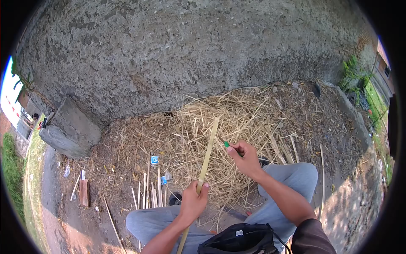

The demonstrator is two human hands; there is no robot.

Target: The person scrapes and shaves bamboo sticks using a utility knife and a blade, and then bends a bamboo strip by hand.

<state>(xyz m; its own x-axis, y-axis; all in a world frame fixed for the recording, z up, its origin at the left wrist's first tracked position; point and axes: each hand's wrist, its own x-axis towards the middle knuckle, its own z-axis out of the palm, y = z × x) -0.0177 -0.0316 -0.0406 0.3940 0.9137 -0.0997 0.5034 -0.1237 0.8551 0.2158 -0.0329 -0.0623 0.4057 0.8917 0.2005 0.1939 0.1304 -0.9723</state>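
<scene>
My left hand (195, 199) is closed around a long, pale bamboo strip (209, 154). The strip slants up and away from me, and its lower end passes below my wrist towards my lap. In my right hand (244, 158), to the right of the strip, is a small knife with a green handle (226, 144). Its short, dark blade points up and left, close to the strip; whether it touches cannot be made out. Beneath both hands lies a wide heap of thin bamboo shavings (228, 178).
A rough grey wall (190, 51) rises behind the heap. At the left stand a concrete block (72, 129) and a reddish-brown wooden piece (83, 192). Several split bamboo strips (147, 186) and a blue packet (154, 159) lie near my left knee. A black bag (239, 241) rests at my lap.
</scene>
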